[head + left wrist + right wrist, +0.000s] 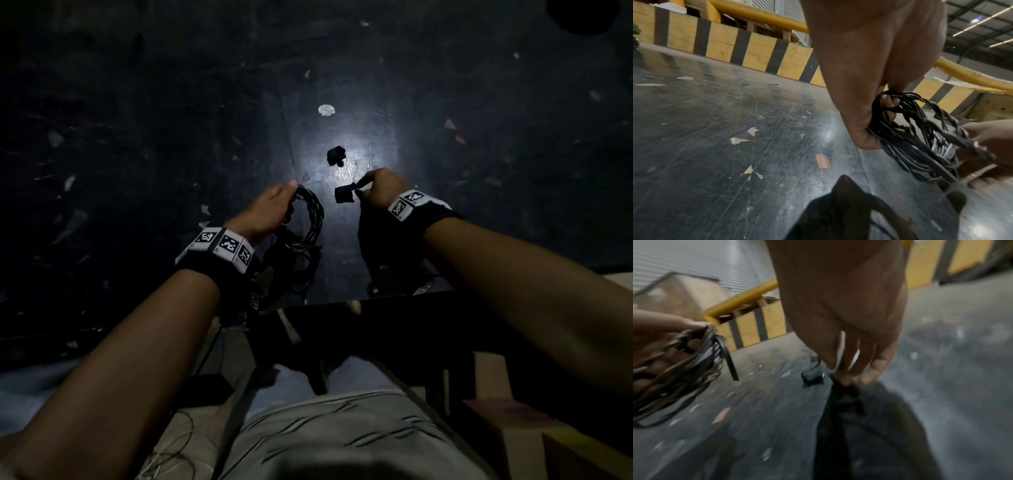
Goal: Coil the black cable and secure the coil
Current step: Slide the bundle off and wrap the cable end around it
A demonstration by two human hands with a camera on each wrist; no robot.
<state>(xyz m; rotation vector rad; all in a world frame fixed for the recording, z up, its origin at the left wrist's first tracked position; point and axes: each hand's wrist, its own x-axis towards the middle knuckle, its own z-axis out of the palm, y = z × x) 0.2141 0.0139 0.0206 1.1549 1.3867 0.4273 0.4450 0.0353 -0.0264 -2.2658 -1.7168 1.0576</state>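
Note:
The black cable [310,219] is wound into a coil of several loops, and my left hand [277,209] grips it at the top, just above the dark table. In the left wrist view my left hand's fingers [888,100] curl through the coil [916,142]. To its right, my right hand [376,190] pinches a small black strap piece [344,196] between thumb and fingertips. The blurred right wrist view shows my right hand [846,366] pinching something dark, with the coil [674,369] at the left. A second small black piece [335,156] lies on the table beyond both hands.
The dark scratched table [205,137] is dotted with paper scraps and a white round spot [326,110]. Its near edge [359,296] runs just below my wrists. A yellow-and-black striped barrier [756,48] and a yellow rail [760,14] stand beyond the table.

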